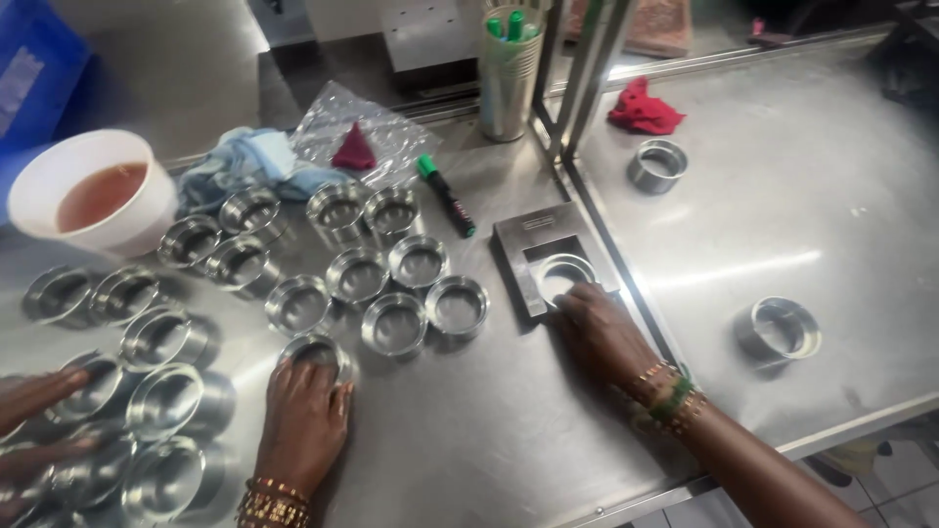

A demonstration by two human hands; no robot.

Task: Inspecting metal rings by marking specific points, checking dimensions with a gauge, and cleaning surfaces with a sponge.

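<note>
Metal rings (391, 293) crowd the table (489, 440) left of the square block (548, 259); bowl (93, 191) far left; marker (447, 196) behind.

The left hand (305, 416) lies fingers-down over a short metal ring (315, 352) on the steel surface (469, 440). The right hand (599, 332) rests its fingertips on a ring (562, 276) seated in the square metal block (533, 249). Many more rings (396, 284) stand clustered between and to the left. Behind them lie a green-capped marker (447, 196), a blue cloth (249, 161), a clear plastic bag (377, 122) and a white bowl of brownish liquid (93, 194). Another person's fingers (34, 391) enter at the left edge. Two rings (778, 330) and a red rag (643, 108) sit beyond the divider.
</note>
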